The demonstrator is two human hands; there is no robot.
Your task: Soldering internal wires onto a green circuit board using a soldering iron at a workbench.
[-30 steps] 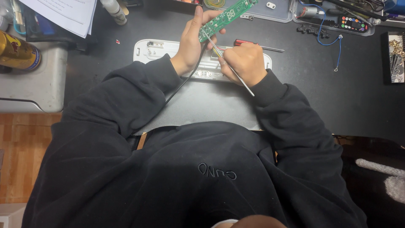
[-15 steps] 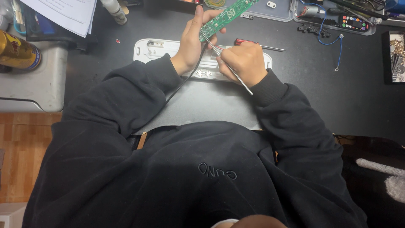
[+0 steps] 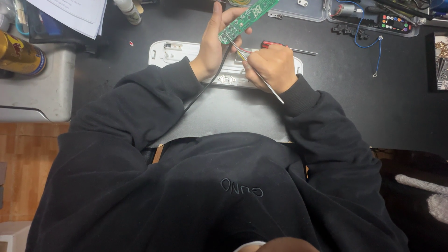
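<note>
Held a long green circuit board (image 3: 248, 18) in the left hand (image 3: 213, 44), fingers closed round its lower end, board slanting up and to the right above the surface (image 3: 354, 88). Gripped thin metal tweezers (image 3: 254, 70) in the closed right hand (image 3: 270, 65), tips touching the lower end of the board just beside the left fingers, rear end jutting out past the wrist. Lay directly beneath both hands: a white plastic housing (image 3: 172, 51), flat on the black surface, with a grey mat (image 3: 228, 116) nearer the body. Rested just behind the right hand: a red-handled screwdriver (image 3: 280, 46). Stood along the far edge: clear plastic trays (image 3: 308, 11) of small parts, with a blue wire (image 3: 368, 42) trailing down from them. Sat at the left: a grey box (image 3: 37, 88) bearing a yellow can (image 3: 21, 53), sheets of paper (image 3: 74, 14) above, wooden floor (image 3: 28, 172) below. Ran down from the left palm: a black cable (image 3: 205, 86), far end lost under the sleeve. Cut off by the top edge: the upper end of the board. Too small to make out: what exactly the tweezer tips pinched.
</note>
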